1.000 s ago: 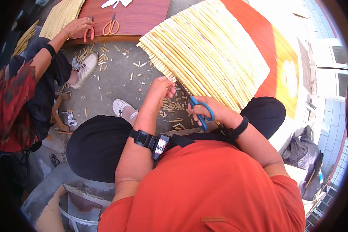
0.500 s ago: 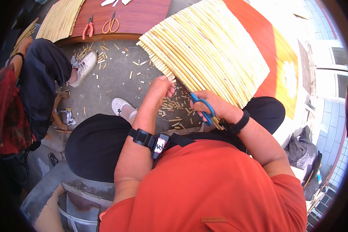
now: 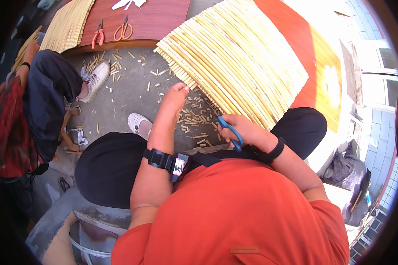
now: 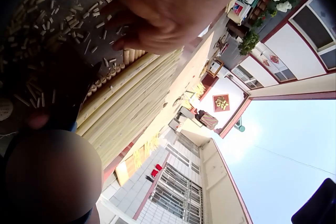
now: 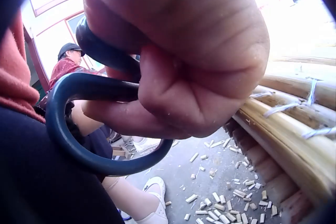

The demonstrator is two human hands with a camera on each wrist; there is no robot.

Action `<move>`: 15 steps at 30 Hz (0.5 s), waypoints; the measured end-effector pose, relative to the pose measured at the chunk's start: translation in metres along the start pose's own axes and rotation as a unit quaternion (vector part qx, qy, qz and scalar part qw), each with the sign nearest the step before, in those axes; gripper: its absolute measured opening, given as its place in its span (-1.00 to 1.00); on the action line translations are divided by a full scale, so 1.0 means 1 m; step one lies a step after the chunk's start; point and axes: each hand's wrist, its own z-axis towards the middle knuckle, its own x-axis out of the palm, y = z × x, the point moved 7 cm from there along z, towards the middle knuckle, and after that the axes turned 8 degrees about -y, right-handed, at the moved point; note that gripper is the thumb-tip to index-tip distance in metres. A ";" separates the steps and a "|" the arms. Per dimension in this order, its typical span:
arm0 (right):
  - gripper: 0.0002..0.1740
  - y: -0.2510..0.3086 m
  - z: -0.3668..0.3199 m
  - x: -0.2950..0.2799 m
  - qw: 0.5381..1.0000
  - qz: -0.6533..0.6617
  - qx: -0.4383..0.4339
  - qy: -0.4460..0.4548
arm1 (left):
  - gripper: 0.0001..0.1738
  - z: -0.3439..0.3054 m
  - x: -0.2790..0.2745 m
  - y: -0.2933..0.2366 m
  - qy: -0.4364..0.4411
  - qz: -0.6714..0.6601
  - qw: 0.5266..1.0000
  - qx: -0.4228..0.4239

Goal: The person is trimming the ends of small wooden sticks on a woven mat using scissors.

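A mat of pale reed-like sticks tied with string (image 3: 239, 57) lies aslant in front of me, its uneven stick ends along the near left edge. My right hand (image 3: 243, 129) grips blue-handled scissors (image 3: 231, 132), with fingers through the loops. The dark blades run along the mat's trimmed edge, partly hidden by the hand. At that edge's middle, my left hand (image 3: 174, 98) has its fingertips right at the stick ends. In the left wrist view the left hand (image 4: 168, 14) has its fingers apart, with no loose piece visible between them.
Cut stick pieces (image 3: 199, 117) litter the floor. Red-handled pliers (image 3: 98, 36) and orange-handled scissors (image 3: 123, 31) lie on a red-brown table (image 3: 146, 22) at upper left, beside another mat (image 3: 66, 24). Another person (image 3: 48, 97) sits at left, one hand by a stick bundle.
My left hand has shifted slightly up and left along the stick ends. My right hand keeps the scissors at the edge. The other person's hand has left the pliers for the far-left bundle.
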 end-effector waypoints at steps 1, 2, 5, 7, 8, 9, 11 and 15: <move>-0.86 0.004 -0.002 -0.002 1.000 0.018 -0.007 0.016 | -0.81 -0.001 -0.004 -0.001 -0.038 -0.038 0.997 -0.047; -0.86 0.008 -0.004 -0.004 0.999 0.035 -0.013 0.032 | -0.81 -0.002 -0.008 0.003 -0.076 -0.076 0.990 -0.093; -0.81 0.019 -0.007 -0.009 0.996 0.055 -0.028 0.058 | -0.82 -0.002 -0.004 0.007 -0.072 -0.137 0.980 -0.128; -0.80 0.022 -0.004 -0.010 0.996 0.059 -0.031 0.063 | -0.83 0.000 0.000 0.011 -0.065 -0.134 0.983 -0.107; -0.78 0.024 -0.001 -0.009 0.995 0.064 -0.034 0.067 | -0.82 0.002 0.002 0.012 -0.057 -0.130 0.986 -0.086; -0.78 0.024 0.001 -0.009 0.995 0.063 -0.034 0.069 | -0.82 0.004 0.002 0.017 -0.059 -0.131 0.986 -0.086; -0.82 0.028 0.004 -0.010 0.994 0.079 -0.045 0.062 | -0.83 0.007 0.004 0.018 -0.060 -0.140 0.986 -0.069; -0.82 0.033 0.007 -0.010 0.995 0.074 -0.039 0.060 | -0.85 0.009 0.004 0.017 -0.067 -0.134 0.987 -0.064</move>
